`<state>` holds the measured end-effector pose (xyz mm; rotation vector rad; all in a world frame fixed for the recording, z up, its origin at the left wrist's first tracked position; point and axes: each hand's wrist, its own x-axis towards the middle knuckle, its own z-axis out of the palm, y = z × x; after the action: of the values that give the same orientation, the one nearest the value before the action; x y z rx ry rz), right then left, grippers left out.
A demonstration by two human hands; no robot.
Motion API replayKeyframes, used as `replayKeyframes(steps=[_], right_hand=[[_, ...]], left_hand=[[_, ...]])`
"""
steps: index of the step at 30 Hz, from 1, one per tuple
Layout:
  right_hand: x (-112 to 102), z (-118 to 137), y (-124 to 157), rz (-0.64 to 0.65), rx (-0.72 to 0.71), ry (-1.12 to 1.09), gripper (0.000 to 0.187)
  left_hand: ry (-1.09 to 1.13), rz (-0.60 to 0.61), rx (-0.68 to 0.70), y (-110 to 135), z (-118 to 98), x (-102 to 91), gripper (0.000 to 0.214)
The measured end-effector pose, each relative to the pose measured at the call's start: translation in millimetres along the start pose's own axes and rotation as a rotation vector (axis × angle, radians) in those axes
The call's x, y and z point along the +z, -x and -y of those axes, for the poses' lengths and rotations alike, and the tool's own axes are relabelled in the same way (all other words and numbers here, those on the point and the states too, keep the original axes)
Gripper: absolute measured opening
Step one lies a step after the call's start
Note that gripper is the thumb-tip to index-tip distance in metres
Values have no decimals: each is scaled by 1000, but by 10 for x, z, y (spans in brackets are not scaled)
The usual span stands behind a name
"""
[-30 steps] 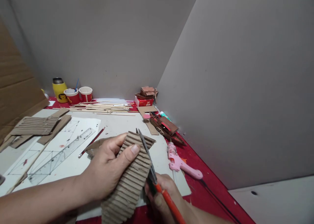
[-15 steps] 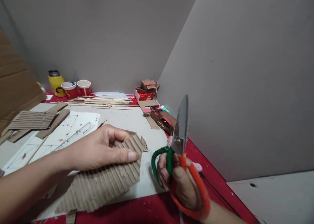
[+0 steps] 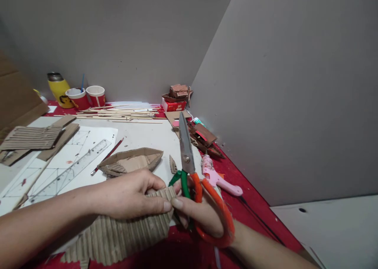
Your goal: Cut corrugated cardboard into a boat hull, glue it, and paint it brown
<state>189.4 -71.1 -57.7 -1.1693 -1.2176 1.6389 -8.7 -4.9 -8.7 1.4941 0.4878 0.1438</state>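
Observation:
My left hand (image 3: 138, 194) is closed on a piece of corrugated cardboard (image 3: 124, 235), its ridges facing up, thumb on top near the right end. The scissors (image 3: 188, 159), with green and orange handles, hang on my right hand (image 3: 197, 212), blades together and pointing away from me. My right thumb and fingers also pinch the cardboard's right edge, close to my left thumb. Just beyond my hands lies a small cardboard boat (image 3: 132, 161). A small pointed cardboard scrap (image 3: 173, 164) sits to its right.
A pink glue gun (image 3: 221, 178) lies at the right, its cord running toward me. Behind are brown model boats (image 3: 205, 139), wooden sticks (image 3: 118, 113), paper cups (image 3: 96, 96) and a yellow bottle (image 3: 60, 91). Leftward lie a ruler (image 3: 73, 166), pencil (image 3: 108, 155), drawing and cardboard strips (image 3: 31, 137).
My right hand has moved left with the scissors and now grips the cardboard's right edge. The cardboard and left hand have shifted down, uncovering the small boat. The view has shifted slightly.

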Motion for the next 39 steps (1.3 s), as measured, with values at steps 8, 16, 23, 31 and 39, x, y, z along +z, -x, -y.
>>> replayKeyframes(steps=[8,16,23,31,39], right_hand=[[5,197,60,118,-62,31,39],[-149,279,5,-528,-418,-231,28],[48,54,-19,-264,-231,58,38],[-97,-234,24,-123,-134,-114,51],[-223,-355,-356,80,-144,375,74]], left_hand=[[255,-113,-51,38,-58,-191,32],[400,-282,36,-88,146,-289,19],[384,-471,173,-120,90,127,23],[385,-648,319,165,-223,-239,13],[282,-671,487,396,-454,-301,16]])
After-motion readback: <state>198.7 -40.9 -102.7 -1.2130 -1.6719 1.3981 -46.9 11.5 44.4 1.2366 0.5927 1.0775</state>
